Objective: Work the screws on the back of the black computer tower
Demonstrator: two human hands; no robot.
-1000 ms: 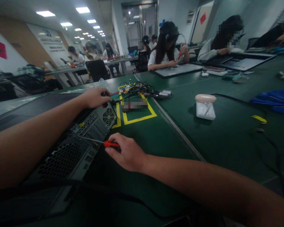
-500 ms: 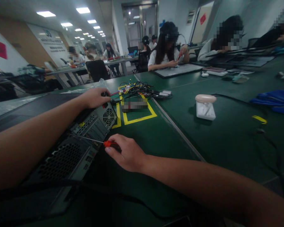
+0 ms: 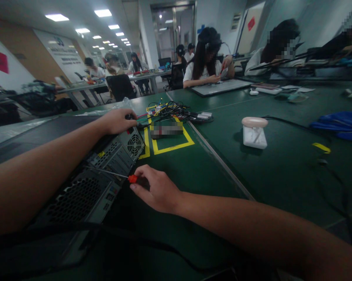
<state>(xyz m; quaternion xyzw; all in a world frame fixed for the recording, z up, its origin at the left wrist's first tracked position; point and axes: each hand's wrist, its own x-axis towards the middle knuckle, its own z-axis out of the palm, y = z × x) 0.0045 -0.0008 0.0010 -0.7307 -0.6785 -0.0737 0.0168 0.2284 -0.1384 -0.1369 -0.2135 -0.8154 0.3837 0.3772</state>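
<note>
A computer case (image 3: 111, 158) lies on the green table at the left, its rear face with vents, fan grille and ports turned toward me. My left hand (image 3: 119, 120) rests on the top corner of the case, its fingers curled over the edge beside a black plug or cable end. My right hand (image 3: 157, 189) is closed around the handle end of a red screwdriver (image 3: 132, 178), thumb and forefinger nearest its collar. The screwdriver's thin shaft reaches left to the rear face of the case. Its tip is too dim to make out.
Tangled cables (image 3: 173, 111) lie behind the case near yellow tape squares (image 3: 174, 148). An open white earphone case (image 3: 254, 134) and a blue cloth (image 3: 340, 125) are to the right. People sit across the table; one works over a flat panel (image 3: 221, 87).
My right hand's fingers have shifted slightly on the screwdriver handle. My left hand has stayed on the case. At the far right, a person's dark panel has been raised or tilted.
</note>
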